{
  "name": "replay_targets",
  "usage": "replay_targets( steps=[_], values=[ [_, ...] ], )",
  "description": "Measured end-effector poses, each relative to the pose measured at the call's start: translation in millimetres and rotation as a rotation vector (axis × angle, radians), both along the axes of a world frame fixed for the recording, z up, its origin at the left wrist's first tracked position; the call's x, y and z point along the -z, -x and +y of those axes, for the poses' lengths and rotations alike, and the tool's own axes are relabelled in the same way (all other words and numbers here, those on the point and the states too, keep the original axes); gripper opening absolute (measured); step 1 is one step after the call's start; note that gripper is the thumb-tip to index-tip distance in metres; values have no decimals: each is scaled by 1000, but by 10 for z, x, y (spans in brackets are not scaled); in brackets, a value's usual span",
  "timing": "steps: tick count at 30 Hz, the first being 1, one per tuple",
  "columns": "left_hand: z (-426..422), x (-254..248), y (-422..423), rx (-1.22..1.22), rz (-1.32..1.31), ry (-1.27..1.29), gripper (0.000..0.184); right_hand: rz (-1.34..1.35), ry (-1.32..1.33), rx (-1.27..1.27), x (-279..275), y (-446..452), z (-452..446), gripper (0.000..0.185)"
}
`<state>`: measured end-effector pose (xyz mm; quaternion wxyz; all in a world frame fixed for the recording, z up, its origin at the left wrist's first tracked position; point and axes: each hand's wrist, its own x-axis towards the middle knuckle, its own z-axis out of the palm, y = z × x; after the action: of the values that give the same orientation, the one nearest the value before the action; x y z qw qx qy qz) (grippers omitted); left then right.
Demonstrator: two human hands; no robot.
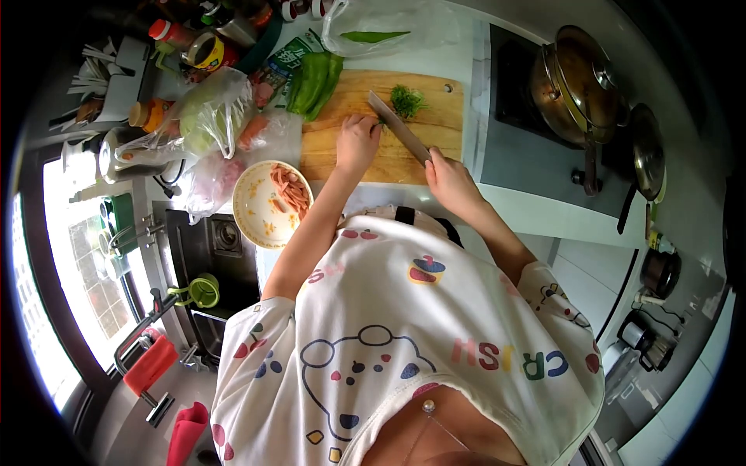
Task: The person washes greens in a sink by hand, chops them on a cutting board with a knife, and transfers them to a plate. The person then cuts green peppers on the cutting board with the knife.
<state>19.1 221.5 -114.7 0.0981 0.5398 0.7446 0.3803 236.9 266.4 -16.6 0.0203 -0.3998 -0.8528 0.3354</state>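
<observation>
A wooden cutting board (334,151) lies on the counter. My right hand (449,180) is wrapped round the handle of a knife (404,132), whose blade points up and left over the board. Just left of the blade, my left hand (359,141) rests on the board with its fingers curled at a bit of green; most of what it holds is hidden. Finely cut greens (407,101) form a small pile right of the blade. Green peppers (314,84) lie on the board's upper left edge. Pink meat strips (290,192) sit in a patterned bowl (252,203) by my left forearm.
The sink (190,248) is at the left, with a green cup (203,290) by it. Plastic bags (214,116) and bottles crowd the upper left. A pot (556,85) stands on the stove at the right. Another bag (373,19) with a green pepper lies behind the board.
</observation>
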Motion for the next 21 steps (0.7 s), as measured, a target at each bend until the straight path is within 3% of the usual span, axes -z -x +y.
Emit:
replay_targets(
  steps=[13,16,21],
  values=[
    [60,-32,33,25,-9,22,4,26,34,106,181,204,93,24],
    [51,-29,30,15,-9,6,5,36,99,153,249,169,99,34],
    [177,51,21,42,65,45,7,103,41,240,267,33,103,31]
  ],
)
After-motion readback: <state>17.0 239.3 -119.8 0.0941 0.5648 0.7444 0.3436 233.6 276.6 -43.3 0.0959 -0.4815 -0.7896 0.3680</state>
